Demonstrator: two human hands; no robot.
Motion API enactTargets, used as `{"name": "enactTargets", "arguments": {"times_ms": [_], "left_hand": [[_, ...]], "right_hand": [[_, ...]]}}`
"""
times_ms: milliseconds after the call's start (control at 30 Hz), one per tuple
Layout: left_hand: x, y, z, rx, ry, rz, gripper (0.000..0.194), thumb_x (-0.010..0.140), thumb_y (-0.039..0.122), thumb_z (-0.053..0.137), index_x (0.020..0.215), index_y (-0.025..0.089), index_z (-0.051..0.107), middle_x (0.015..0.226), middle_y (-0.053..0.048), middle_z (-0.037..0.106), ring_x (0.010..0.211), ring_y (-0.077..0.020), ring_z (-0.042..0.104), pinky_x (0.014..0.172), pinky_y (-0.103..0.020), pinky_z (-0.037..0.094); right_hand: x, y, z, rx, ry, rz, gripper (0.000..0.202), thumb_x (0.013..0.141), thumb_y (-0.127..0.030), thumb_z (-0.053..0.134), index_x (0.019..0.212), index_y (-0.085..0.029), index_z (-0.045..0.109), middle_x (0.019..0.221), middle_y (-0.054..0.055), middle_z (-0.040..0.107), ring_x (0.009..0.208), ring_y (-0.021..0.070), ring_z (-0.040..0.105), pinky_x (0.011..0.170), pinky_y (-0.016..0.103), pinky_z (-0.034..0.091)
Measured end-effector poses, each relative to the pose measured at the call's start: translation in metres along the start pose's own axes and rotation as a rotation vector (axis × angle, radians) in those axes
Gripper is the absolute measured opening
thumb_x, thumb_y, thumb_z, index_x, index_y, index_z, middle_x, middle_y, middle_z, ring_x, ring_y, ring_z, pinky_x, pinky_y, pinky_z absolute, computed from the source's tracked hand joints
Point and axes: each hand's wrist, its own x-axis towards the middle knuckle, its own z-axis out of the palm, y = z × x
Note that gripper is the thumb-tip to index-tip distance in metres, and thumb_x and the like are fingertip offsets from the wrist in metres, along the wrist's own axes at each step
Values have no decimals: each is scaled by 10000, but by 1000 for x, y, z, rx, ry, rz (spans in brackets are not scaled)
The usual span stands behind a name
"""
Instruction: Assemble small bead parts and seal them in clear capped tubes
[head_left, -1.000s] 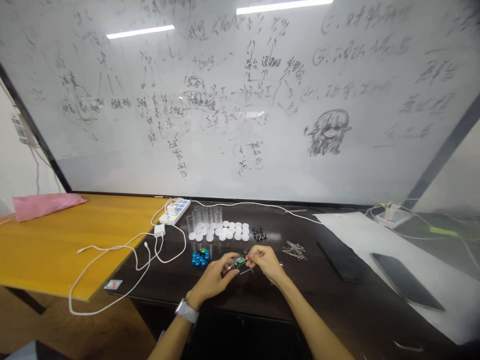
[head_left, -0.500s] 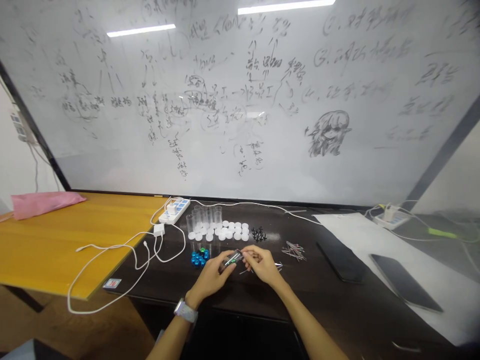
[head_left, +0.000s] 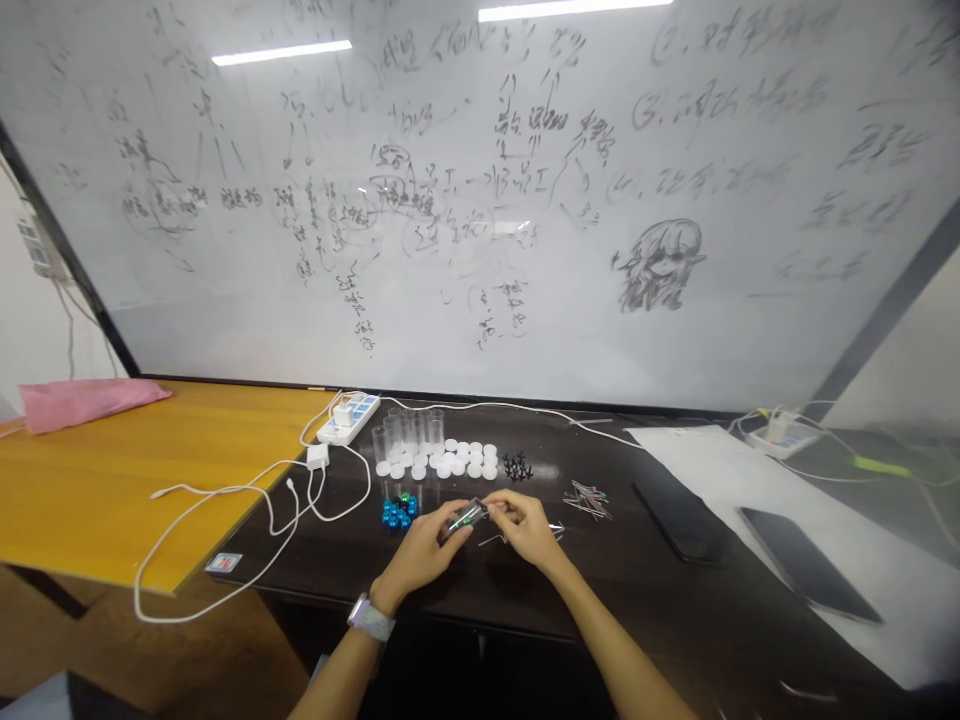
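Left hand (head_left: 424, 550): grasps one clear tube (head_left: 465, 517) above the dark table (head_left: 600, 460), long axis slanting, far end pointing rightward and away. Right hand (head_left: 531, 527): fingers bunch at that end; I cannot tell what they grip.

- I hold a small clear, see-through plastic tube (head_left: 460, 515), its wall catching pale streaks of light; part of its length is hidden in my grip.
- It lies aslant, nearer its side than upright, with the right end higher in view and pointing away from me.
- My left hand (head_left: 421, 548) has it between thumb and fingers; the fingertips of my right hand (head_left: 525, 522) are at its right end, covering it, so whether that end is capped I cannot tell.
- Inside shows a small shiny green piece (head_left: 466, 519), its exact shape too small to make out.
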Motion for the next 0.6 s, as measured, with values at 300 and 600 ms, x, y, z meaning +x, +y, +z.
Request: {"name": "enactTargets", "arguments": {"times_ms": [300,600], "left_hand": [[0,-2,2,10,1,4,372,943,399,555,1280,249,604,848,-5,712,672,-156,615,672,-260,480],[1,-8,5,-31,47,-29,384,934,422,557,1267,236,605,808,-5,701,636,-157,601,615,-261,475]], "right_hand": [[-2,-8,-2,-140,-51,-95,237,919,-341,567,899,-185,744,734,27,658,578,132,530,538,233,416],[2,2,8,122,96,54,315,813,-512,702,890,-208,663,743,31,668,607,179,641,506,282,556]]}}
